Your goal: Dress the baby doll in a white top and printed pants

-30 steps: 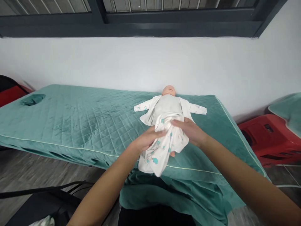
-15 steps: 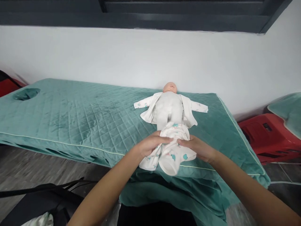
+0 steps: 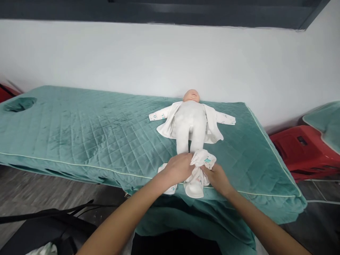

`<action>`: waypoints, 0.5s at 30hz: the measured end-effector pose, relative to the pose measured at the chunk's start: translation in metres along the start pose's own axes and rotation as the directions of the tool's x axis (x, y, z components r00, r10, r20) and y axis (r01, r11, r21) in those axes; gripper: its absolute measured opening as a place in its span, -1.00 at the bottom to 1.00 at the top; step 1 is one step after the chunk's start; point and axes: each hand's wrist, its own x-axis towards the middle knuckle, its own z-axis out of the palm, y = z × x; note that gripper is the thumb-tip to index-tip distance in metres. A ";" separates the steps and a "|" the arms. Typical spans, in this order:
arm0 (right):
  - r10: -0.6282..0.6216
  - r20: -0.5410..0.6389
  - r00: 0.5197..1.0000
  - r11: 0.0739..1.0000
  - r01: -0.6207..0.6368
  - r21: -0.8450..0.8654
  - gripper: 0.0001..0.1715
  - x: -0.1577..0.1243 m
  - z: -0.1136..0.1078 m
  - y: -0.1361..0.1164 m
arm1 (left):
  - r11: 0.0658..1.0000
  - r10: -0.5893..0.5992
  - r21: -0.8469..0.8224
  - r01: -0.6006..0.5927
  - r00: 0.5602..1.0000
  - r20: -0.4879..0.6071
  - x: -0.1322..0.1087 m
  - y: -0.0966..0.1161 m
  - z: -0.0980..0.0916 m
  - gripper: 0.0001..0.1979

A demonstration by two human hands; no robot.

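A baby doll (image 3: pixel 190 120) lies on its back on the green quilted bed (image 3: pixel 87 131), head toward the wall. An open white printed top (image 3: pixel 215 125) is spread under its arms. White printed pants (image 3: pixel 198 173) are bunched at the doll's feet near the bed's front edge. My left hand (image 3: pixel 178 168) is closed on the left side of the pants. My right hand (image 3: pixel 215 178) grips their right side. The doll's pale legs show bare above the bunched cloth.
A white wall runs right behind the bed. A face hole (image 3: pixel 20 103) sits at the bed's far left. A red stool (image 3: pixel 302 150) stands on the right beside another green covered bed (image 3: pixel 328 122). A dark object (image 3: pixel 45 226) lies on the floor at lower left.
Both hands have pulled the pants down from the doll's waist to its feet, toward me. The doll's belly and legs are now uncovered.
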 end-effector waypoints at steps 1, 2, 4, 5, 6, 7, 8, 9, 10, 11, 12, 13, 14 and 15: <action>-0.046 -0.024 0.999 0.996 0.044 -0.077 -0.63 0.002 0.001 0.003 | 0.999 -0.008 0.037 0.009 1.000 -0.019 0.000 0.000 0.002 -0.73; -0.075 -0.029 0.997 0.987 0.070 -0.147 -0.63 0.004 0.002 0.005 | 0.997 -0.012 0.072 0.015 0.999 -0.033 0.000 0.000 0.004 -0.73; -0.101 -0.026 0.995 0.967 0.092 -0.238 -0.62 0.005 0.004 0.008 | 0.992 -0.013 0.123 0.018 0.999 -0.039 -0.001 -0.001 0.006 -0.74; -0.104 -0.029 0.994 0.962 0.093 -0.258 -0.62 0.004 0.005 0.008 | 0.991 -0.010 0.135 0.015 0.999 -0.032 -0.001 -0.002 0.006 -0.74; -0.106 -0.033 0.994 0.959 0.093 -0.269 -0.62 0.003 0.006 0.009 | 0.990 -0.004 0.141 0.007 1.000 -0.024 -0.002 -0.002 0.006 -0.75; -0.109 -0.037 0.993 0.956 0.094 -0.276 -0.62 0.001 0.007 0.010 | 0.990 0.004 0.143 -0.002 1.000 -0.014 -0.002 -0.002 0.005 -0.75; -0.112 -0.041 0.993 0.954 0.096 -0.283 -0.62 0.000 0.009 0.010 | 0.990 0.009 0.144 -0.008 1.000 -0.002 -0.003 -0.002 0.004 -0.75; -0.116 -0.046 0.992 0.953 0.098 -0.287 -0.61 -0.002 0.011 0.011 | 0.989 0.008 0.145 -0.010 1.000 0.013 -0.002 -0.002 0.003 -0.76; -0.122 -0.055 0.991 0.952 0.101 -0.288 -0.60 -0.003 0.012 0.011 | 0.990 0.005 0.144 -0.009 1.000 0.028 -0.001 -0.002 0.002 -0.75; -0.126 -0.063 0.990 0.953 0.103 -0.284 -0.60 -0.004 0.013 0.012 | 0.991 0.001 0.135 -0.007 0.999 0.043 0.000 -0.001 0.001 -0.75; -0.127 -0.075 0.989 0.956 0.102 -0.274 -0.58 -0.005 0.014 0.014 | 0.993 -0.002 0.116 -0.005 0.998 0.056 0.001 0.000 0.000 -0.75; -0.126 -0.092 0.988 0.961 0.099 -0.257 -0.58 -0.006 0.014 0.016 | 0.996 -0.001 0.087 -0.005 0.998 0.064 0.002 0.001 -0.001 -0.74; -0.126 -0.110 0.986 0.967 0.098 -0.234 -0.57 -0.006 0.014 0.018 | 0.999 0.001 0.051 -0.005 0.997 0.071 0.003 0.002 -0.002 -0.73; -0.129 -0.127 0.984 0.973 0.101 -0.206 -0.58 -0.007 0.014 0.021 | 1.000 0.007 0.011 -0.008 0.997 0.077 0.003 0.002 -0.003 -0.73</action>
